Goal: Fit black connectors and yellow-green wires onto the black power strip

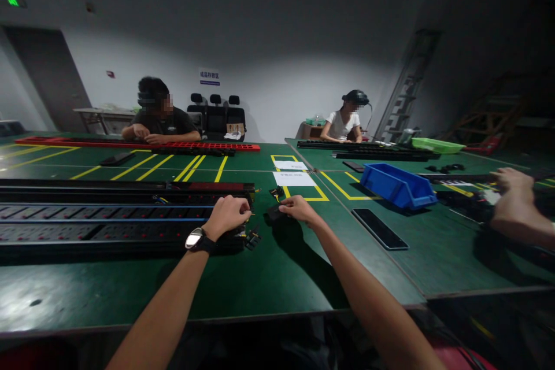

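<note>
- The right hand (298,208) has its thumb and fingers drawn together at the edge of a small black piece (273,215), which sits at 9 o'clock from that hand, just above the green table (277,286) or on it; contact is hard to judge.
- The left hand (226,215), farther out at 9 o'clock from the right, curls over the ends of long black rails (130,231); whether its fingers grip anything, I cannot tell.
- A watch (194,239) circles the left wrist.
- At 4 o'clock from the left hand, just beside the rail ends, is a small black fitting (252,239).
- From the right hand, a wired connector (276,191) lies at 10 o'clock, paper sheets (295,179) at 12, a blue bin (392,186) between 2 and 3, and a phone (379,229) just past 3.
- Another person's arm (520,211) reaches in at 3 o'clock.
</note>
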The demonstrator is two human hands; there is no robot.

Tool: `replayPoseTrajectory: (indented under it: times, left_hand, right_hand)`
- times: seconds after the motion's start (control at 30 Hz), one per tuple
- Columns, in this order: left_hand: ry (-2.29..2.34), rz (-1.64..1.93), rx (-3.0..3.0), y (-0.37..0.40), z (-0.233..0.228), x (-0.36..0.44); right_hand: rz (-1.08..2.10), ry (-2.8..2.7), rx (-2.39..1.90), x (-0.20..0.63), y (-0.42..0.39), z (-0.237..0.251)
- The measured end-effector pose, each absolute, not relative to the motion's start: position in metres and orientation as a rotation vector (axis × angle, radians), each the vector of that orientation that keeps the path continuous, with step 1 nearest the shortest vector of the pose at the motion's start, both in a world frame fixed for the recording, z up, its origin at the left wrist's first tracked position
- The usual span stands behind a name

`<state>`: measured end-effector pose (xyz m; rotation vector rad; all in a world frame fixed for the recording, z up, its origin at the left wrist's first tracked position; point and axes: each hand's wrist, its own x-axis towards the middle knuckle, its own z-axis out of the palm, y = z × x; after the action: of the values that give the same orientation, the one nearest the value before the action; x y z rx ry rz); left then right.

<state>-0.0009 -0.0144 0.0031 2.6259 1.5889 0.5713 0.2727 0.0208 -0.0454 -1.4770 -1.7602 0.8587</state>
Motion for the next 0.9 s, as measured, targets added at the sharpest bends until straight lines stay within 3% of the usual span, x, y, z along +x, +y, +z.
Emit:
replayPoseTrajectory:
  times: [0.27,0.9]
  left_hand:
    - [1.598,0.588,2.506,-0.012,0.001,0.000]
    - [1.664,0.537,2.467,-0.017,0.006,0.000]
  right_hand:
    - [0.553,-1.768,-1.364,0.236,0.005,-0.046]
    - [0.752,-2.120,-1.043,0.212,-0.005,-0.059]
